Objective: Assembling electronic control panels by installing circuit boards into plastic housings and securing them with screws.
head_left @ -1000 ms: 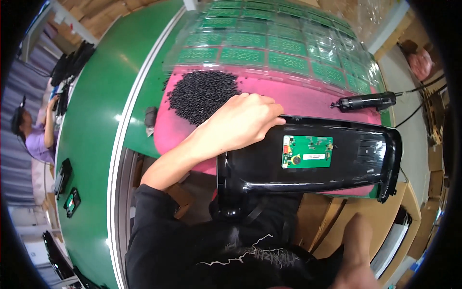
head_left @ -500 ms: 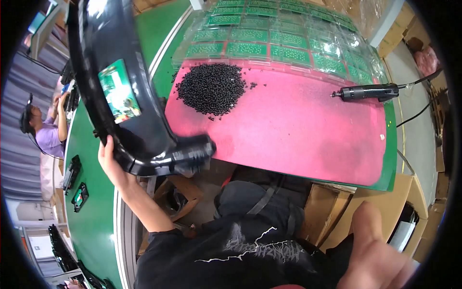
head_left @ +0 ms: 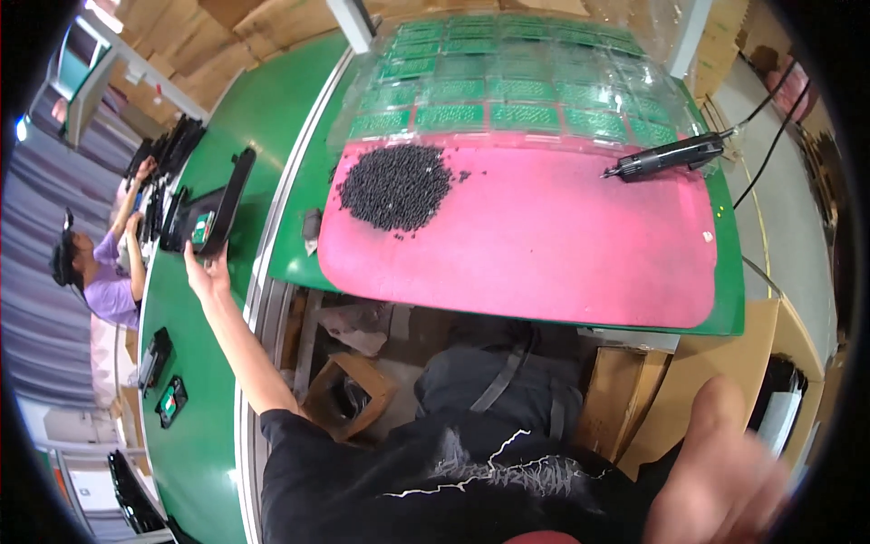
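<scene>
At the far left, my left arm reaches out over the green bench. My left hand [head_left: 210, 274] grips the near end of a black plastic housing [head_left: 237, 195], thumb on its side and the other fingers partly hidden. A small green circuit board [head_left: 203, 226] is set in the housing. Whether the housing rests on the bench, I cannot tell. Low on the right, near a cardboard box, is my right hand [head_left: 720, 471], smeared by motion, with nothing visible in it.
A pink mat [head_left: 544, 236] bears a heap of small black screws [head_left: 395, 186] and a black electric screwdriver [head_left: 666, 156]. Behind lie clear trays of green circuit boards [head_left: 507, 86]. Smaller black parts [head_left: 170, 402] lie on the green bench [head_left: 204, 453]. A co-worker [head_left: 107, 281] works at the far left.
My left hand has carried the housing away from me, from beside the mat to over the green bench at the far left. My right hand stays low on the right.
</scene>
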